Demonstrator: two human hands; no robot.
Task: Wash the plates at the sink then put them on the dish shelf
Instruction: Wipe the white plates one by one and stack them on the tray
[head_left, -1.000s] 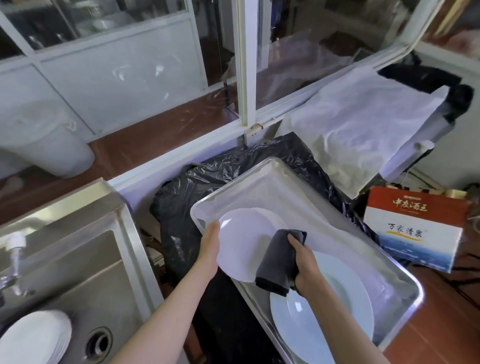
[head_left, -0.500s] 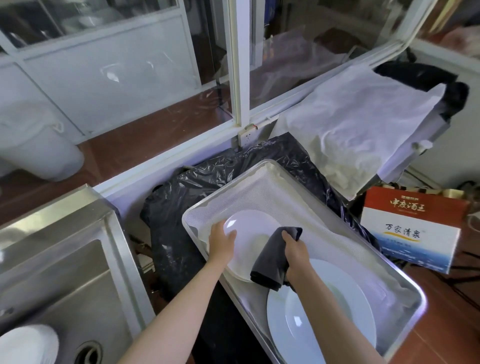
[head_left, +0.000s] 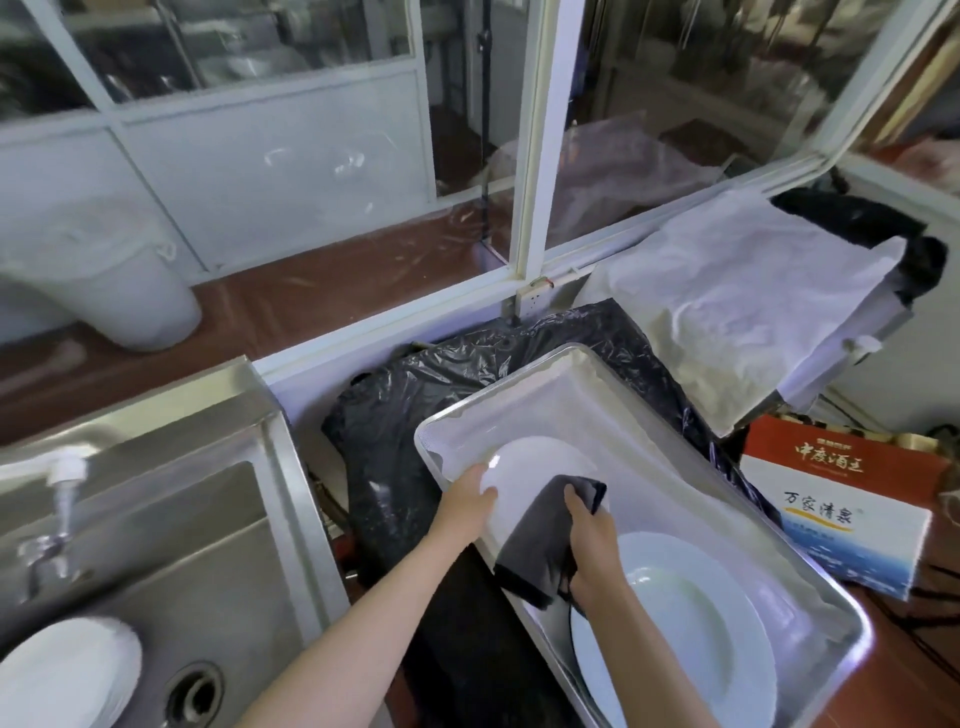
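A small white plate (head_left: 540, 467) lies low in the steel tray (head_left: 613, 379), which is lined with white cloth. My left hand (head_left: 467, 501) grips the plate's left rim. My right hand (head_left: 592, 535) holds a dark grey cloth (head_left: 540, 540) against the plate's near edge. A larger white plate (head_left: 691, 639) lies flat in the tray below my right wrist. A stack of white plates (head_left: 67, 675) sits in the steel sink (head_left: 208, 561) at the lower left.
A faucet (head_left: 57, 514) stands at the sink's left. Black plastic (head_left: 384, 447) covers the gap between sink and tray. A red and white box (head_left: 852, 509) stands right of the tray, and a white sheet (head_left: 737, 301) drapes behind it.
The small plate has come down from tilted in the air into the tray. My right hand with the cloth moved along with it. The camera swung, bringing the sink back into view.
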